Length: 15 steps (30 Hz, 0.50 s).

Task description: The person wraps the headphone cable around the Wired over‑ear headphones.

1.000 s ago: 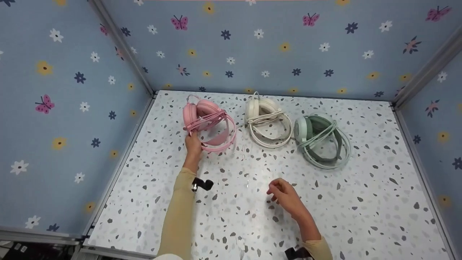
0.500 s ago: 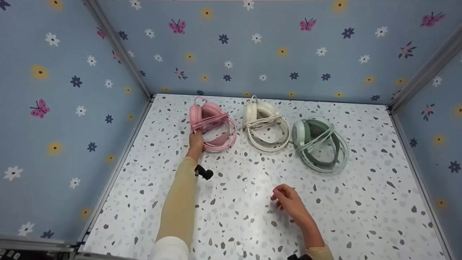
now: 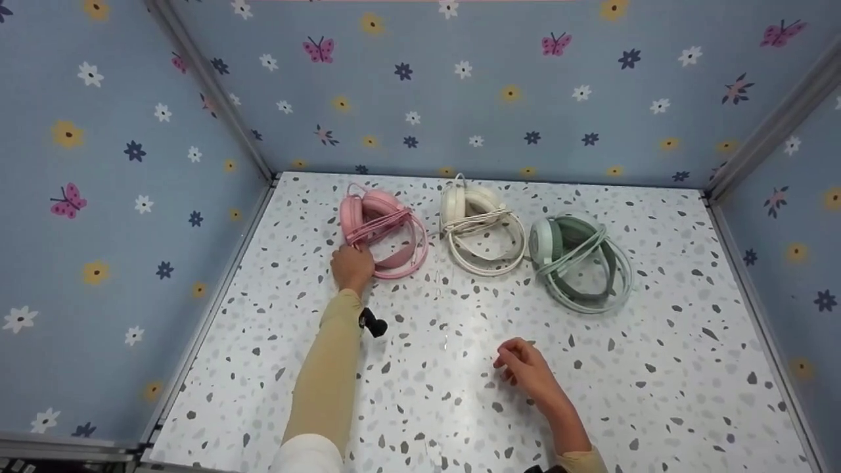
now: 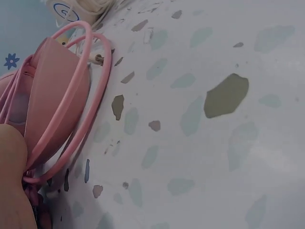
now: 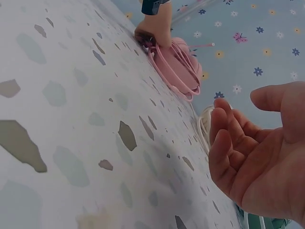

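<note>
Pink headphones (image 3: 398, 259), wound with their own pink cable, lie at the left of the table. My left hand (image 3: 353, 268) grips them at the near left edge, by the ear cup and the cable; its fingertips are largely hidden in the head view. In the left wrist view, the pink cable loops (image 4: 71, 100) pass close by the thumb. My right hand (image 3: 525, 369) hovers over the front middle of the table, fingers loosely curled around nothing. The right wrist view shows its palm and fingers (image 5: 228, 157) apart from everything.
Cream headphones (image 3: 487, 263) lie beside the pink pair, cable wrapped round. Green headphones (image 3: 558, 244) lie farther right. The speckled white table (image 3: 420, 394) is bounded by flower-patterned walls (image 3: 420, 85) at the back and both sides.
The left hand has turned and its knuckles bulge more to the left; the pink headphones have shifted slightly left with it. The right hand stays nearly in place. The head view tilted a little.
</note>
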Available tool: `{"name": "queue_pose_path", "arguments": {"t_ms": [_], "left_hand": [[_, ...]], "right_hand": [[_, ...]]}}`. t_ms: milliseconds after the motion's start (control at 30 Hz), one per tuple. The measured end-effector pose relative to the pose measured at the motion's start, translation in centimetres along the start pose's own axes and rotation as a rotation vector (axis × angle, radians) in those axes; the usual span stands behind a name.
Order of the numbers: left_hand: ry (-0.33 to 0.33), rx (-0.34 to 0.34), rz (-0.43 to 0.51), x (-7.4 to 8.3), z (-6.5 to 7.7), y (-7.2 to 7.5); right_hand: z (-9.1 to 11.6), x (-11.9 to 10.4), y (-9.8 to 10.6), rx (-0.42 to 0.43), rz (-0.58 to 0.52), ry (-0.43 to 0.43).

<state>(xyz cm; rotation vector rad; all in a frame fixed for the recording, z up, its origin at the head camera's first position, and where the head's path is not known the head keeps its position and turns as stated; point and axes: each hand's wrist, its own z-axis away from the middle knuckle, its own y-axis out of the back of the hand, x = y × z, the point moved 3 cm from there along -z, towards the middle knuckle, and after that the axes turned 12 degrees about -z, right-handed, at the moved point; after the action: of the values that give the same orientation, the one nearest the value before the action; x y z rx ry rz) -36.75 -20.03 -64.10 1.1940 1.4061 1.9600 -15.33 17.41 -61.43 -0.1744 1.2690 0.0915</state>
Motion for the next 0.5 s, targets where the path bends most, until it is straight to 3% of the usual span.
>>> {"name": "queue_pose_path", "arguments": {"t_ms": [233, 500], "left_hand": [[-0.004, -0.021, -0.033, -0.5, -0.08, 0.51], [-0.016, -0.072, 0.046, -0.63, 0.07, 0.89]], "right_hand": [[-0.27, 0.02, 0.12, 0.001, 0.008, 0.003], [-0.92, -0.38, 0.1, -0.001, 0.004, 0.005]]}}
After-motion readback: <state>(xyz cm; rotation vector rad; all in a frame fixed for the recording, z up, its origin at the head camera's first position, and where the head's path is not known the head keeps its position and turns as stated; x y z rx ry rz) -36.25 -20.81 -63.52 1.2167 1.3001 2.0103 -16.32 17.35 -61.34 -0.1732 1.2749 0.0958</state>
